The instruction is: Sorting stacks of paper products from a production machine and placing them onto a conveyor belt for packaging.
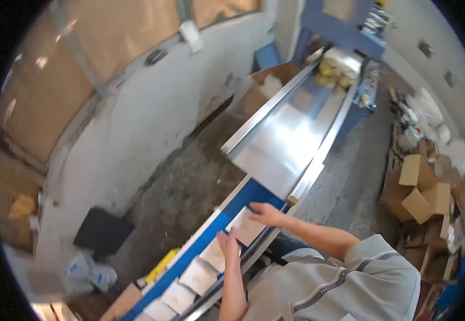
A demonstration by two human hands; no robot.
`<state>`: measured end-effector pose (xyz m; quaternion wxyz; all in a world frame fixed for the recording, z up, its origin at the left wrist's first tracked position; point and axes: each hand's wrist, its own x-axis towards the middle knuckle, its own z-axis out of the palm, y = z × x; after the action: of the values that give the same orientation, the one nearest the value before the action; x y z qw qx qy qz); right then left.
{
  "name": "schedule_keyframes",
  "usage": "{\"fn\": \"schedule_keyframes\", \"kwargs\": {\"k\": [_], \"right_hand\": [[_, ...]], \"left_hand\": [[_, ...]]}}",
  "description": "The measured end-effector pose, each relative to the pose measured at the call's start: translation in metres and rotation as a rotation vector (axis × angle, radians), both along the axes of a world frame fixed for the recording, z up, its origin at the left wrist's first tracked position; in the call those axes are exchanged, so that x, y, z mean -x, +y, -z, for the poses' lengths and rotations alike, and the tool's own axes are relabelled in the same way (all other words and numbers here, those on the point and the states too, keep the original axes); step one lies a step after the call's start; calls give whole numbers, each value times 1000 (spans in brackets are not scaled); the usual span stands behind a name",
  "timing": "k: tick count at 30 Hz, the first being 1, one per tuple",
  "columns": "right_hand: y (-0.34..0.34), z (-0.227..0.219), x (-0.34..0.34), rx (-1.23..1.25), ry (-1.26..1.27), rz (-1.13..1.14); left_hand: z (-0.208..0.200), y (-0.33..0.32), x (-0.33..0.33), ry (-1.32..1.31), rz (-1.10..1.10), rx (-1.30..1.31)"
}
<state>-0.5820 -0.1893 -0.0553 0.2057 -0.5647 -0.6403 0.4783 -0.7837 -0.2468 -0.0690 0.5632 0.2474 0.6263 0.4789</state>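
A white box (247, 227) lies on the blue conveyor belt (217, 224), held between my two hands. My right hand (269, 214) grips its far right end, with the fingers over the edge. At the near left end, my left hand (229, 244) is pressed against the same box, its fingers pointing up the belt. Behind my left hand, a second white box (214, 254) is partly covered. More white boxes (198, 275) follow in a row down the belt toward the lower left. Each has a small faint mark on top.
A shiny metal chute (288, 142) slopes from a blue machine (339, 24) to the belt. Yellowish pieces (333, 75) are heaped at its top. Open cardboard boxes (427, 195) and clutter stand at the right. A black sheet (103, 231) and plastic bag (92, 272) lie on the left.
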Motion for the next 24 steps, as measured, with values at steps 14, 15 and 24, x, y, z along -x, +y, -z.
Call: {"fn": "schedule_keyframes", "kwargs": {"k": [14,15,24], "right_hand": [[-192,-80,-68,114,-59,367],[-205,-55,-80,56,-100,276],[-287,-2,-212,80,-39,168]], "left_hand": [[-99,-79,-16,-144,456,-163],[-101,-87,-21,-128,467,-165],[-136,-222,-66,493,1316,-59]]}}
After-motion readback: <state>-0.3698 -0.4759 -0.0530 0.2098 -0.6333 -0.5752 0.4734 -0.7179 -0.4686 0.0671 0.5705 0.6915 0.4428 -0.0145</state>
